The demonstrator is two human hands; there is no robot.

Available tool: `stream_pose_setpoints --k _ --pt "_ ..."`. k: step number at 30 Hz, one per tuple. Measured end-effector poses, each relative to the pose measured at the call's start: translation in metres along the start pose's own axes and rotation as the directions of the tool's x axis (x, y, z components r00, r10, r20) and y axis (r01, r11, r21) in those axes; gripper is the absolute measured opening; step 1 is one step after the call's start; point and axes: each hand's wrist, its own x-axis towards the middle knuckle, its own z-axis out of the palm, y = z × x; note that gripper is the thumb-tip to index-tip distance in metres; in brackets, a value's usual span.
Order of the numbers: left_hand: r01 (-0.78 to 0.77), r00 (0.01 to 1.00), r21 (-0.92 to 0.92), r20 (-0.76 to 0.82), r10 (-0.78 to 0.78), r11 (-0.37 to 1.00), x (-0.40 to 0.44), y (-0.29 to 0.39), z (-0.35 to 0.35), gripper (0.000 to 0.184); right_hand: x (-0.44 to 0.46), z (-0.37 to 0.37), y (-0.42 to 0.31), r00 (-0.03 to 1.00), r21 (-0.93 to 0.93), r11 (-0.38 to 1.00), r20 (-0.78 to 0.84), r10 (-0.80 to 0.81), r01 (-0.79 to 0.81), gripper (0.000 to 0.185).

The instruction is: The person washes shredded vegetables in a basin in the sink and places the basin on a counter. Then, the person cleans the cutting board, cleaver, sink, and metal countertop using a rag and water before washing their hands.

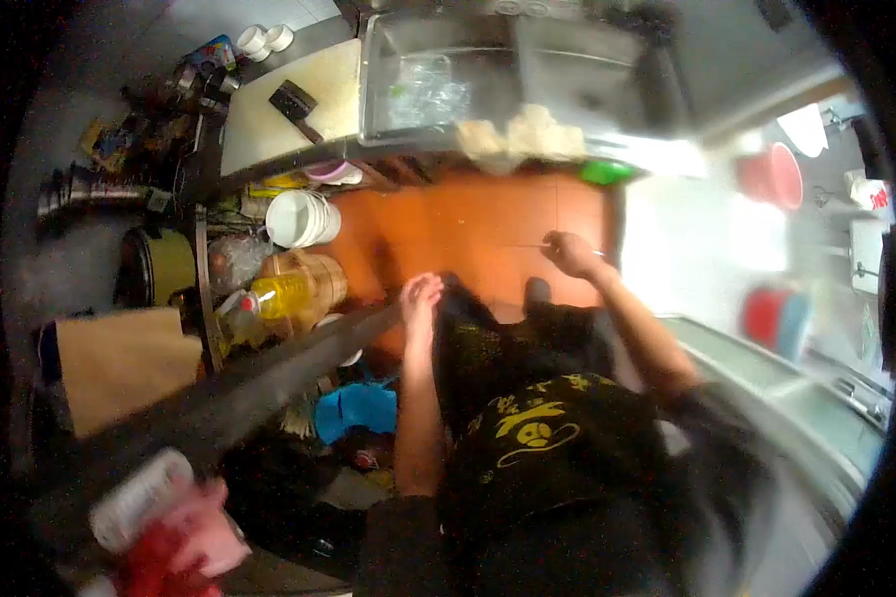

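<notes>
My left hand [423, 291] hangs in front of my body with its fingers loosely bent and apart. Nothing shows in it. A little farther forward, my right hand [570, 254] is held over the orange tiled floor [488, 219], its fingers curled and blurred. Whether it holds something small cannot be made out. Neither hand touches a surface. Ahead is a two-basin metal sink [368, 85], with a clear plastic bag [428, 92] in its left basin. Pale cloths [543, 134] lie over the front edge. A cleaver [294, 102] rests on the cutting board [254, 134].
To my left are a white bucket [302, 219], an oil bottle [282, 297], a cardboard box [124, 363] and a blue bag [356, 410]. Pink basin [772, 176] and glass-topped counter [747, 353] are on the right. A green object [607, 172] sits below the sink edge.
</notes>
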Motion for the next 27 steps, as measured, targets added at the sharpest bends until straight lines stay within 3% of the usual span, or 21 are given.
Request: stream_pose_setpoints --k 3,6,7,9,10,11,12,13,14,15,18,20,21,22,24,25,27 --pt "-0.071 0.997 0.021 0.023 0.071 0.997 0.097 0.046 -0.024 0.029 0.055 -0.035 -0.071 0.997 0.130 0.990 -0.062 -0.044 0.051 0.036" --pt "-0.013 0.999 0.112 0.051 0.007 0.994 0.205 0.080 -0.064 0.032 0.136 -0.045 -0.122 0.988 0.368 0.929 -0.155 0.014 0.045 0.034" --pt "0.049 0.998 0.195 0.034 -0.057 0.980 0.240 0.093 -0.071 0.033 0.175 -0.049 -0.135 0.976 0.315 0.948 -0.217 0.020 0.050 0.034" --pt "0.079 0.996 0.189 0.027 -0.086 0.979 0.277 0.111 -0.098 0.037 0.257 -0.054 -0.157 0.952 0.167 0.985 -0.307 0.006 0.048 0.036" --pt "0.098 0.995 0.217 -0.019 -0.096 0.971 0.283 0.123 -0.102 0.030 0.295 -0.059 -0.177 0.967 0.196 0.981 -0.254 0.033 0.018 0.037" --pt "0.126 0.991 0.250 -0.079 -0.109 0.960 0.298 0.136 -0.104 0.024 0.350 -0.057 -0.189 0.993 0.046 0.999 -0.118 0.011 -0.006 0.033" --pt "0.135 0.987 0.296 -0.119 -0.104 0.946 0.308 0.158 -0.111 0.018 0.392 -0.035 -0.191 0.987 0.096 0.993 -0.155 -0.053 0.069 0.033" --pt "0.191 0.973 0.283 -0.178 -0.144 0.940 0.337 0.127 -0.147 0.018 0.436 -0.022 -0.199 0.999 0.053 0.998 -0.025 -0.038 0.039 0.028" --pt "0.247 0.956 0.269 -0.227 -0.188 0.931 0.357 0.093 -0.184 0.017 0.502 0.021 -0.166 0.924 -0.298 0.876 0.172 -0.342 0.379 0.028" --pt "0.294 0.946 0.178 -0.192 -0.260 0.939 0.353 0.103 -0.198 0.018 0.535 0.051 -0.151 0.934 -0.332 0.877 0.213 -0.288 0.346 0.026" --pt "0.228 0.973 0.131 -0.076 -0.219 0.965 0.355 0.141 -0.177 0.020 0.599 0.110 -0.112 0.970 -0.431 0.874 0.180 -0.162 0.226 0.024" --pt "0.178 0.984 0.188 -0.038 -0.174 0.966 0.353 0.166 -0.165 0.021 0.595 0.079 -0.135 0.989 -0.492 0.863 0.137 -0.053 0.114 0.025" --pt "0.181 0.983 0.231 -0.040 -0.177 0.956 0.354 0.180 -0.159 0.020 0.562 0.028 -0.164 0.970 0.018 0.991 -0.203 0.132 -0.131 0.029" --pt "0.178 0.984 0.272 -0.036 -0.175 0.946 0.356 0.189 -0.155 0.020 0.531 -0.025 -0.183 0.917 0.046 0.991 -0.376 0.133 -0.125 0.032" --pt "0.107 0.990 0.289 0.056 -0.128 0.951 0.367 0.208 -0.137 0.020 0.468 -0.127 -0.219 0.776 0.301 0.951 -0.584 0.236 -0.063 0.025" --pt "0.069 0.989 0.300 0.103 -0.104 0.951 0.368 0.220 -0.130 0.020 0.449 -0.161 -0.219 0.640 0.175 0.984 -0.757 0.134 0.001 0.021" --pt "0.059 0.976 0.241 0.189 -0.106 0.969 0.380 0.233 -0.112 0.022 0.411 -0.203 -0.266 0.400 0.300 0.923 -0.897 0.187 0.241 0.017"
